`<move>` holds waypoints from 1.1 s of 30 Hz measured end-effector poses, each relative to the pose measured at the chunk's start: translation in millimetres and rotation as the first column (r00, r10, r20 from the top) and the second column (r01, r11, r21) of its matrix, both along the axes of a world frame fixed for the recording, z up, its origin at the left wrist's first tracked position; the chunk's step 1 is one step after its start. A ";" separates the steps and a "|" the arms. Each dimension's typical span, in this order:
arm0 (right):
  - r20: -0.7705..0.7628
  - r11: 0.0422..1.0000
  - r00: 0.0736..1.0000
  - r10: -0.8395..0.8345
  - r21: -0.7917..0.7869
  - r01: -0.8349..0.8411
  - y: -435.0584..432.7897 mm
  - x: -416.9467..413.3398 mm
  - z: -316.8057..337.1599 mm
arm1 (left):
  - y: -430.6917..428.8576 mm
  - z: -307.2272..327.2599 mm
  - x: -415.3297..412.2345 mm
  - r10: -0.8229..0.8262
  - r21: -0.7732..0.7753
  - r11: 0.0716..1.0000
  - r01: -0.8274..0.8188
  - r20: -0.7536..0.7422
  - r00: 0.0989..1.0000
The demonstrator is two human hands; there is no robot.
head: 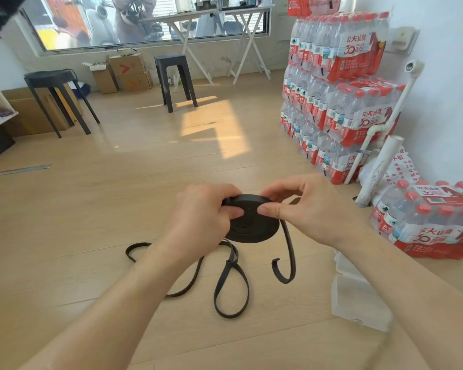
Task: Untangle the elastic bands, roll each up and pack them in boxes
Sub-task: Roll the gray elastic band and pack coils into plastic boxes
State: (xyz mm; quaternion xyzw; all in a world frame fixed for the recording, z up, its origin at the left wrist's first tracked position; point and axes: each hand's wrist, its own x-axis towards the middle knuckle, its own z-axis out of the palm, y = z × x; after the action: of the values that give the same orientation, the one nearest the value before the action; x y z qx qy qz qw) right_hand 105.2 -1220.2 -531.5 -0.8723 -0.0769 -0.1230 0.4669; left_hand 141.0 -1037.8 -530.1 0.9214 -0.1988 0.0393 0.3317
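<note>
A black elastic band is wound into a flat disc-shaped roll (253, 225), held in the air above the wooden floor. My left hand (203, 212) grips the roll's left side with the thumb on its face. My right hand (302, 206) pinches its upper right edge between thumb and fingers. The loose tail of the band (290, 252) hangs from the roll's right side and curls at its end. More black band (231, 287) lies in loops on the floor below my hands. A clear plastic box (356, 297) lies on the floor, partly hidden under my right forearm.
Stacked packs of water bottles (340, 102) stand against the right wall, with another pack (428, 222) on the floor. White pipes (380, 166) lean there. Two black stools (175, 78) and cardboard boxes (126, 73) stand at the back under the window.
</note>
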 end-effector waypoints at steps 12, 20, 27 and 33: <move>0.092 0.997 0.995 -0.042 -0.059 0.048 -5.7 1.1 -1.8 | 4.2 3.0 6.5 -0.033 -0.281 0.960 -0.016 -0.169 0.985; 0.172 0.998 0.985 -0.028 -0.058 0.038 -2.8 3.4 -5.7 | 7.0 6.8 6.8 -0.025 -0.372 0.925 -0.077 -0.262 0.965; 0.019 0.970 0.999 -0.037 0.240 0.031 -2.5 0.9 -2.1 | 13.5 10.3 10.1 -0.020 -0.520 0.841 -0.152 -0.310 0.951; 0.125 0.983 0.987 -0.098 -0.141 0.115 0.6 0.3 -2.2 | 12.0 3.7 10.8 -0.084 -0.392 0.917 -0.079 -0.383 0.920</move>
State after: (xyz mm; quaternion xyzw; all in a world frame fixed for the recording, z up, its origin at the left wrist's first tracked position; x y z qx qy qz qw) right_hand 105.4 -1219.7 -533.7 -0.8987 -0.0664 -0.1932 0.3882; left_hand 151.8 -1025.8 -526.4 0.8228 -0.1173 -0.1064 0.5459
